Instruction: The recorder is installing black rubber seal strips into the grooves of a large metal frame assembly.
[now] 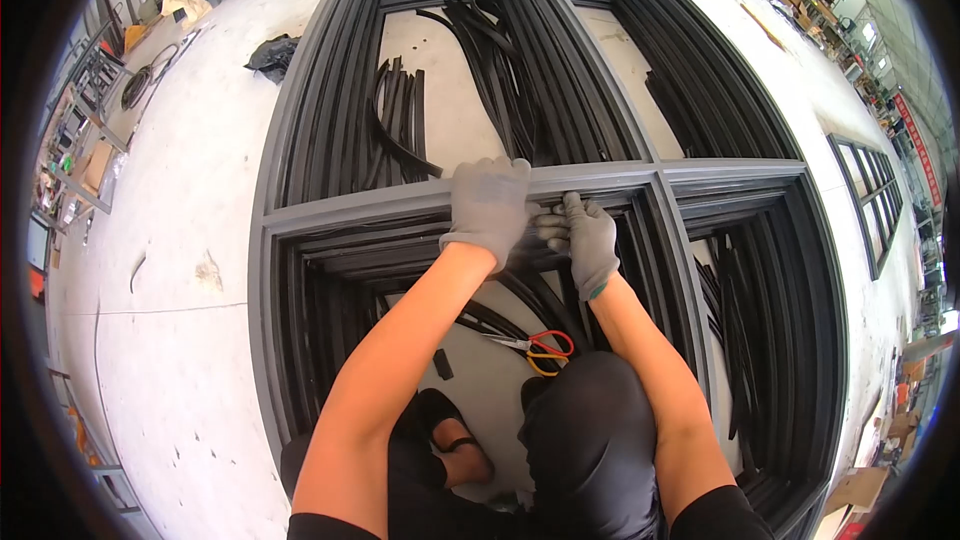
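Note:
Two grey-gloved hands work at the crossbar of a stack of dark grey metal frames. My left hand is closed over the bar. A curved black rubber strip runs from the far opening up to this hand, and its end is hidden there. Just to the right, my right hand has its fingers curled together against the bar's near side; what lies between them is hidden. Below the hands, scissors with one red and one yellow handle lie beside my knee, blades pointing left.
More black strips lie in the far opening, and others in the right one. A small black piece is on the floor near my foot. A dark plastic bag sits left of the stack. A barred frame lies at right.

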Motion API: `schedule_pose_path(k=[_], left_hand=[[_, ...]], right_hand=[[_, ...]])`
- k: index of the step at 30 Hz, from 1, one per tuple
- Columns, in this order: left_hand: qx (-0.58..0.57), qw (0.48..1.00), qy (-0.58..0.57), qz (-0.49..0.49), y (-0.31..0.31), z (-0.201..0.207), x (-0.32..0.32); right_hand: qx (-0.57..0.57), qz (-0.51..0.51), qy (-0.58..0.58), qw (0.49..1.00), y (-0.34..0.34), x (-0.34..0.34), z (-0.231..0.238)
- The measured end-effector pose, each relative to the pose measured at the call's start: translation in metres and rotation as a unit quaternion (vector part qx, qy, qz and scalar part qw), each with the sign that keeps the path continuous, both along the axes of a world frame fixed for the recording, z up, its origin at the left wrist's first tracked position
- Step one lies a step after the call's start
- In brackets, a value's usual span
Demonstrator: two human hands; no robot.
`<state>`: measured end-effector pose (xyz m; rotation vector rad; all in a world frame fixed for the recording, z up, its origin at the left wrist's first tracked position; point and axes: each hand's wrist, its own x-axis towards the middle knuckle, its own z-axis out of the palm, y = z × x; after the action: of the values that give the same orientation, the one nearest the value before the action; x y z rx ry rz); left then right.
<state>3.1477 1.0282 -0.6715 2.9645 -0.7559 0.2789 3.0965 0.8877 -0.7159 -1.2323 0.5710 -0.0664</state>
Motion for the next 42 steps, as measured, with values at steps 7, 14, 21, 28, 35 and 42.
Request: schedule_pose_path(k=[7,14,21,28,35,42], left_hand=[[-0.011,1.0,0.026,0.001,-0.006,0.01,-0.001],[-0.037,0.999,0.024,0.01,-0.014,0.009,-0.002],[-0.033,0.996,0.066,0.046,-0.012,0.015,-0.002],[-0.063,0.996,0.053,0.031,-0.02,0.015,0.001],[-0.057,0.998,0.023,0.011,-0.01,0.005,0.0],[-0.019,0.998,0.026,-0.048,0.003,0.008,0.001]], right_hand=[[-0.051,0.028,0.015,0.998,-0.007,-0.001,0.003],[-0.197,0.067,-0.018,0.978,-0.025,-0.011,0.037],[-0.816,0.123,-0.273,0.494,-0.044,0.006,0.067],[-0.814,0.199,-0.2,0.508,-0.051,0.025,0.056],[-0.812,0.314,-0.162,0.464,-0.072,0.033,0.064],[-0.823,0.298,-0.155,0.458,-0.091,0.028,0.07]])
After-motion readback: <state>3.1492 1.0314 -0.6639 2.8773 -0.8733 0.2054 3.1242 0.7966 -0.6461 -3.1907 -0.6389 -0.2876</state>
